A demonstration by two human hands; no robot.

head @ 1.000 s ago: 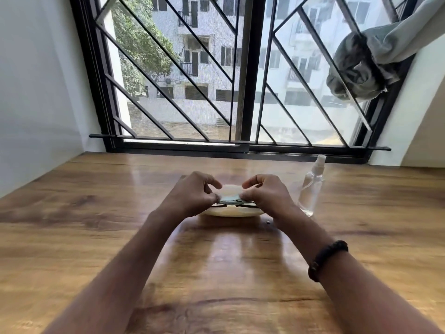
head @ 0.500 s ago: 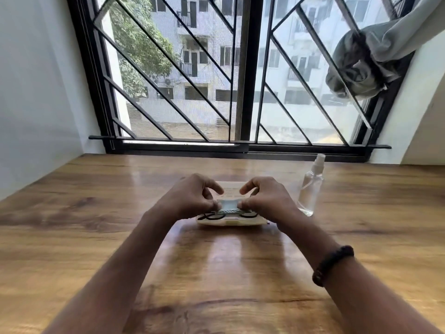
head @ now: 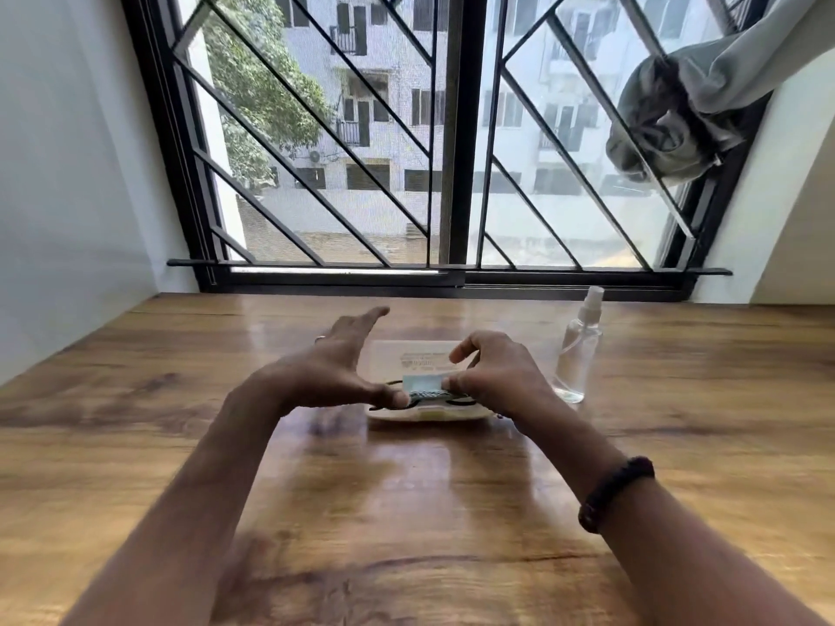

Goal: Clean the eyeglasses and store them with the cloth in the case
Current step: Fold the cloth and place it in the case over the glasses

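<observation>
Grey folded cloth (head: 422,385) over glasses (head: 454,403) in case (head: 397,354), pinched by right fingers (head: 467,347), left fingers (head: 361,320) wide alongside

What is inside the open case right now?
Black eyeglasses lie in the case, the folded cloth on top, pinched by the right hand. The left hand and cloth cover most of the frame; lenses cannot be seen.

Left hand (head: 330,372) opens beside case (head: 406,354): fingers (head: 366,320), curled half a second ago, now stretch straight along case's left end toward its far side. Only thumb stays at cloth (head: 422,382). Label inside case lid, earlier hidden behind knuckles, comes into view.
</observation>
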